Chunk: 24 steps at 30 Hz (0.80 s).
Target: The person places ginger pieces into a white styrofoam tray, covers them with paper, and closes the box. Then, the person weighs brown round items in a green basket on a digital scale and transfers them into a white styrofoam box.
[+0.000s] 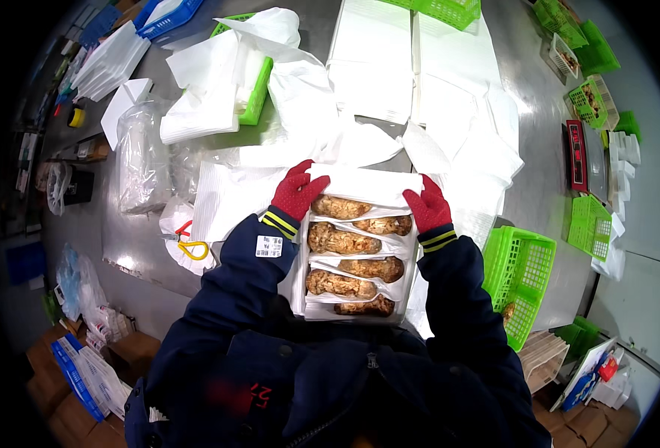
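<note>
Before me a white box holds several brown, rough-skinned mushrooms lying crosswise, with white paper folded between them. Both my hands wear red dotted gloves. My left hand grips the left end of a folded white paper sheet at the far end of the box. The sheet's right end is between the thumb and fingers of my right hand. The paper runs level between the two hands, just beyond the farthest mushroom.
Green plastic baskets stand at the right, near a scale with a red display. Loose white paper sheets cover the steel table beyond the box. Yellow-and-red-handled scissors and a clear plastic bag stack lie left.
</note>
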### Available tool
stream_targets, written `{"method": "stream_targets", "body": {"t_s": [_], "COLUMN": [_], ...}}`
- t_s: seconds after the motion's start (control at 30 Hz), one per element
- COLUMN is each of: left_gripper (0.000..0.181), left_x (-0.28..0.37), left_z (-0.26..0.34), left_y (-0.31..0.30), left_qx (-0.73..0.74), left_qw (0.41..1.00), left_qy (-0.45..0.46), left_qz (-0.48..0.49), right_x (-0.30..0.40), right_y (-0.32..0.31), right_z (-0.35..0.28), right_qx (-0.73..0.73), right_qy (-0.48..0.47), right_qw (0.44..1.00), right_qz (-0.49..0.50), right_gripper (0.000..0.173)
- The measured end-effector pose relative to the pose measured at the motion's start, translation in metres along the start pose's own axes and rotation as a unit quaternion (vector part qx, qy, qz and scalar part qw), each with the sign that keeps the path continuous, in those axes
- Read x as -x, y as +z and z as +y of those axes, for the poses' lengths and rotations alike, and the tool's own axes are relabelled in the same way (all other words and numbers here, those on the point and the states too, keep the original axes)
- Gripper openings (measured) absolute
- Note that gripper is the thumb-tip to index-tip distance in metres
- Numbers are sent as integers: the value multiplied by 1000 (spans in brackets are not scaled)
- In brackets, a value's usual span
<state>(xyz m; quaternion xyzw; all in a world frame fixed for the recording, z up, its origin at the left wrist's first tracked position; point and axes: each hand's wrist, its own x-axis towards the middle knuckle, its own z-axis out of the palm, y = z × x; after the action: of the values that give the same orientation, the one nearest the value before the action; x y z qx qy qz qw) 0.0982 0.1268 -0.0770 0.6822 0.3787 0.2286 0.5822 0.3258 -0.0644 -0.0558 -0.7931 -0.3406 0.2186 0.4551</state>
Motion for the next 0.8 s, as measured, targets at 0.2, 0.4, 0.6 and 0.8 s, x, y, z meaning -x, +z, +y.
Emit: {"method": "stream_targets", "body": {"t_s": [0.2,0.4,0.6,0.8], "left_gripper": [30,20,32,40], "left_x": [8,26,46,41], "left_z": [60,67,58,32], "left_y": [16,30,30,-29], "left_qx": [-385,-458,-455,-323], "left_qw": [916,845,854,913], "left_qy": [103,261,251,218], "left_qz": [52,-95,-20,117], "right_x": [4,3,25,22], "right_y": [-1,-7,18,3], "right_z": [-2,-15,-77,-77], "right_qx": [163,227,349,249], "right_qy": [-65,-124,-248,-309], "right_qw": [984,966,900,917], "right_qz": [0,-8,-80,-47], "right_gripper": [32,28,30,23]}}
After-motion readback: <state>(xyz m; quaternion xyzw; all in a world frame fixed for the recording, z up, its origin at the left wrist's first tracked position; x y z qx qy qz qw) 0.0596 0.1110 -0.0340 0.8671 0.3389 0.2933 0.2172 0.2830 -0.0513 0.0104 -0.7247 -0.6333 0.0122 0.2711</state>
